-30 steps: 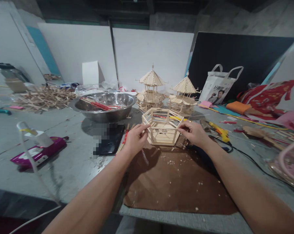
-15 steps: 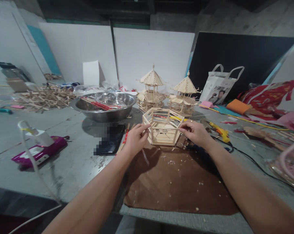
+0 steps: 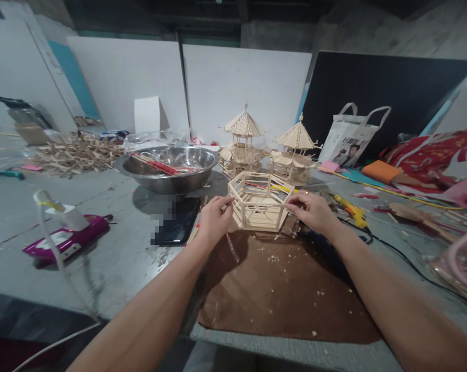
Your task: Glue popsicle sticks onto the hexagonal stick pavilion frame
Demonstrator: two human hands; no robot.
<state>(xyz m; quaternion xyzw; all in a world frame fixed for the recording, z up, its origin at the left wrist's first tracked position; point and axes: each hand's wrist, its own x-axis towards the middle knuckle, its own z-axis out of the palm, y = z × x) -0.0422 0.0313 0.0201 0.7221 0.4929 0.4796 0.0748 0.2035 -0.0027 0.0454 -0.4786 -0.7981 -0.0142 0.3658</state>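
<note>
A hexagonal frame of thin wooden sticks (image 3: pixel 259 202) stands at the far edge of a brown mat (image 3: pixel 283 289). My left hand (image 3: pixel 213 221) pinches its left corner with thumb and fingers closed. My right hand (image 3: pixel 313 211) grips the right corner the same way. A clear glue stick (image 3: pixel 232 247) lies on the mat just below my left hand.
Two finished stick pavilions (image 3: pixel 243 138) (image 3: pixel 294 150) stand behind the frame. A steel bowl (image 3: pixel 167 166) with red sticks and a black phone (image 3: pixel 176 221) sit to the left, a yellow glue gun (image 3: pixel 349 210) with its cable to the right. A pink device (image 3: pixel 66 242) lies far left.
Both hands stay on the frame. The frame has tipped slightly, and the view has shifted a little to the left.
</note>
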